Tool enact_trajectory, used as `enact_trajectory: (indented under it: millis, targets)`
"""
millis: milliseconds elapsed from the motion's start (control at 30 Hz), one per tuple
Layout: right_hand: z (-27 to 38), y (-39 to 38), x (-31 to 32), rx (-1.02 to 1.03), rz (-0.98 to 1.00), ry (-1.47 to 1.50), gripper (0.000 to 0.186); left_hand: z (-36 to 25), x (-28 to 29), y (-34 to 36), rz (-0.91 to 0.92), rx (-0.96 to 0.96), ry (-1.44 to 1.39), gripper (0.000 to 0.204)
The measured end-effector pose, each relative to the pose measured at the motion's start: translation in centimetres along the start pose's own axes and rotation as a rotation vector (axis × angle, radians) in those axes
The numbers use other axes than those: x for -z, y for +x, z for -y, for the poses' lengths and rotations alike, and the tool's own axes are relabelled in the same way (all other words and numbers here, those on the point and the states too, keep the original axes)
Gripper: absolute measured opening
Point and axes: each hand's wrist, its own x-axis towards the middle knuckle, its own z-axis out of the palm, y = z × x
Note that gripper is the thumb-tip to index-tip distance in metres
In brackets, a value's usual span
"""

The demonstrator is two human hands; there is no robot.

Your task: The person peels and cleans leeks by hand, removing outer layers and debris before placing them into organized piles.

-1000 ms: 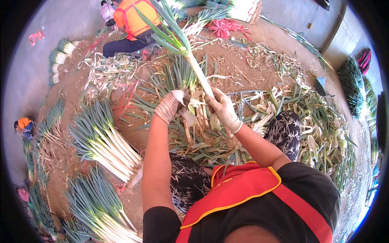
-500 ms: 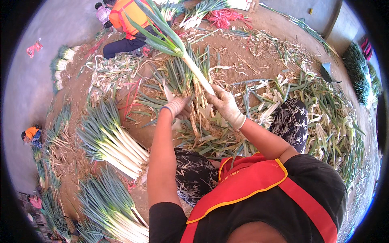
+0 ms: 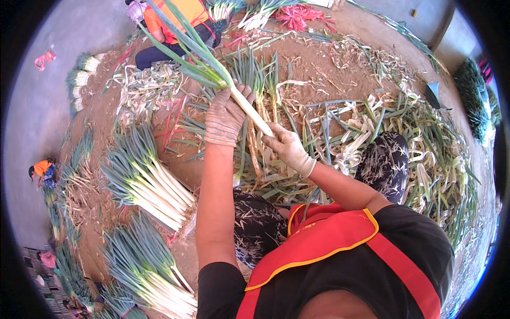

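Observation:
A long green onion (image 3: 251,110) slants across the middle, white end low and green leaves up to the left. My right hand (image 3: 289,150), in a pale work glove, is closed round its white lower end. Higher up, where the white turns green, my gloved left hand (image 3: 226,119) grips the stalk. Just behind my hands lies a loose heap of untrimmed green onions (image 3: 260,72) with brownish stalks, partly hidden by my left hand and the held stalk.
Trimmed green onion bundles (image 3: 159,196) lie on the left, with another bundle (image 3: 154,266) nearer. Peeled leaves (image 3: 419,154) cover the right side around my knee. A person in an orange top (image 3: 180,18) crouches far left; red plastic ties (image 3: 295,18) lie at the back.
My left hand has moved up from beside the loose heap onto the upper stalk. The held green onion has shifted slightly left and down, with my right hand still at its lower end.

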Motion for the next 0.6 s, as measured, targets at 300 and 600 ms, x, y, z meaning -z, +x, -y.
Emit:
enact_trajectory:
  millis: [300, 600]
  targets:
    - [-1.1, 0.4, -0.8, 0.039, 0.010, 0.045, 0.041, -0.1, 1.3, 0.3, 0.028, 0.009, -0.085, 0.027]
    - [1.4, 2.7, 1.2, 0.153, -0.056, -0.353, 0.042, -0.6, 0.0, -1.0, -0.128, 0.050, 0.037, 0.033]
